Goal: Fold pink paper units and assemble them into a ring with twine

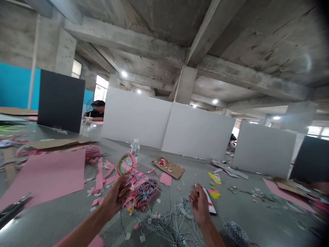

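Black-and-white twine (167, 223) lies in a loose tangle on the grey counter (257, 212), low in my view, spread between my two hands and running on toward me. My left hand (117, 197) is curled, fingers pinched together; I think it grips a strand of the twine, though the strand itself is too thin to make out at the fingertips. It sits just beside a red wound hoop (146, 192) lying flat among pink scraps. A second hoop (126, 164), pink with a green inner arc, stands upright just beyond the left fingers, with a water bottle (134, 150) behind it.

My right hand (199, 206) is closed into a loose fist at the right edge of the tangle, and strands appear to pass through it. Just past its knuckles lies a phone (207, 199), its long axis running away from me and slightly left.

So the twine stretches roughly left to right between the hands, and the red hoop lies nearer the left hand, well apart from the right. A small twine bundle (235, 231) sits to the right of my right forearm. A large pink sheet (48, 176) covers the counter far left. White partition boards (167, 125) stand across the back, and a person (96, 111) sits beyond them.
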Demonstrator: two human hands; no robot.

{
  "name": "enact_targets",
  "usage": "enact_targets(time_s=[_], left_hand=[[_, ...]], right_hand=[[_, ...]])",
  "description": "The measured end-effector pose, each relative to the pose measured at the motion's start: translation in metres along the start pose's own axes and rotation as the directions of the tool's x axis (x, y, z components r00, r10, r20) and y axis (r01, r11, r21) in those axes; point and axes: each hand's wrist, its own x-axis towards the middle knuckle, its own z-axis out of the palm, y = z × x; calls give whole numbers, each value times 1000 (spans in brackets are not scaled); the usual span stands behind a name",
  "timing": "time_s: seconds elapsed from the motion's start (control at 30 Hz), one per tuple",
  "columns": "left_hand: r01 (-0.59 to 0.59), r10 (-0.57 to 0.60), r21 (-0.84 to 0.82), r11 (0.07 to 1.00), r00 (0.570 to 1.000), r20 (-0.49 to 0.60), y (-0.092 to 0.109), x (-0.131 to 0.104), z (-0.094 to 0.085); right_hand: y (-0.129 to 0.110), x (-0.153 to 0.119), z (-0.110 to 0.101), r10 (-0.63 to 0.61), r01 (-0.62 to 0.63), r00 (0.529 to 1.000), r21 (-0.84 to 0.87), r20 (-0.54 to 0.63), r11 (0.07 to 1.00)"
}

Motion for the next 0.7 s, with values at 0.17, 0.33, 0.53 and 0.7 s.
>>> enact_targets(time_s=[0.17, 0.33, 0.53, 0.7], left_hand=[[0, 0, -30, 1000, 1000, -1, 3, 1, 1], [2, -3, -28, 1000, 1000, -17, 4, 3, -2], [-9, 8, -37, 999, 1000, -29, 3, 2, -1], [-11, 9, -43, 999, 999, -43, 2, 4, -3]], right_hand=[[-8, -23, 10, -52, 128, 958, -260, 281, 957], [-4, -25, 12, 34, 189, 874, -405, 485, 895], [6, -2, 5, 76, -40, 971, -158, 228, 987], [-1, 4, -3, 96, -103, 992, 83, 83, 991]])
